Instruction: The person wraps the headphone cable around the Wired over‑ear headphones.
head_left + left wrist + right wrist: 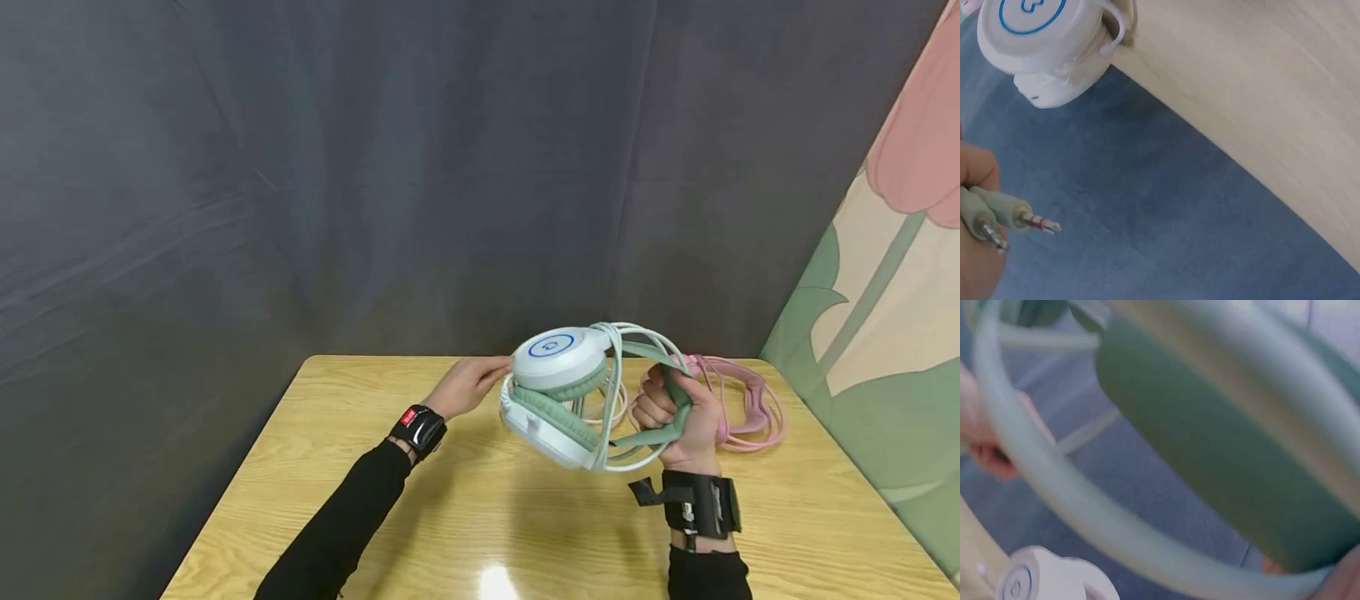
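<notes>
Right hand (678, 417) curls round the green padded headband (663, 392) of a white-and-green over-ear headset (558, 392), held above the yellow wooden bench (480, 517). Left hand (465, 385) sits at the white earcup — fingers pinch two pale green audio jack plugs (1010, 219). Coiled pink cable (742, 404) lies on the bench just behind the right hand.

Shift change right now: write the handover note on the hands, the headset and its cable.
Left hand: pinches the two audio plugs at the cable end, beside the upper ear cup.
Right hand: grips the green headband, holding the white-green headset above the table.
Done: cable is looped over the headband.
Left: plug end is still loose in the fingers.
A pink cable bundle lies on the table behind the right hand.
</notes>
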Tool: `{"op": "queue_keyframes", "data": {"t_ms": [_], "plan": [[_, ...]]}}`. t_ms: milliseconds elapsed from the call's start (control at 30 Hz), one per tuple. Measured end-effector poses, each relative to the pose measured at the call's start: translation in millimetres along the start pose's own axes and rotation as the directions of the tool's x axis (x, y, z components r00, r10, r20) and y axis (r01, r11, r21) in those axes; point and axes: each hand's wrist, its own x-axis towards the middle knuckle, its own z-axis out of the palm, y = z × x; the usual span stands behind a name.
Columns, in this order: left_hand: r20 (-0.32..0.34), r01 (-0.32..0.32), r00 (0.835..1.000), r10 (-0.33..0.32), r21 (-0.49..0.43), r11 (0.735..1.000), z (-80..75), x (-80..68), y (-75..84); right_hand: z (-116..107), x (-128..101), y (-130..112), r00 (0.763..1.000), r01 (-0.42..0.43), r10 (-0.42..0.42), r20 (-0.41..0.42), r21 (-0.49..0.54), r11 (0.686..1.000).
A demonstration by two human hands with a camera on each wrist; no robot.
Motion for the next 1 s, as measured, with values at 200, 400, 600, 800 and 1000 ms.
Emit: {"op": "queue_keyframes", "data": {"t_ms": [200,400,600,800,1000], "plan": [[-0.032,0.039,0.999,-0.036,0.106,0.994,16.6,-9.5,-4.3,1.9,-3.2,-2.1,0.983,-0.009,0.037,-0.178,0.155,0.988],[-0.072,0.019,0.997,-0.004,0.208,0.978,31.0,-13.6,3.7,3.6,-1.4,-3.6,0.953,-0.048,0.167,-0.252,0.419,0.907],[0.034,-0.011,0.999,0.004,0.216,0.976,42.0,-9.7,19.9,9.3,2.1,-1.3,0.869,0.099,0.138,-0.475,0.439,0.893],[0.124,-0.055,0.992,0.029,0.212,0.976,53.4,-18.6,31.7,9.3,0.9,1.9,0.797,0.227,0.062,-0.6,0.393,0.891],[0.125,-0.16,0.984,0.13,0.267,0.95,59.6,-29.9,45.6,7.1,2.1,4.6,0.732,0.289,0.012,-0.681,0.326,0.9]]}}
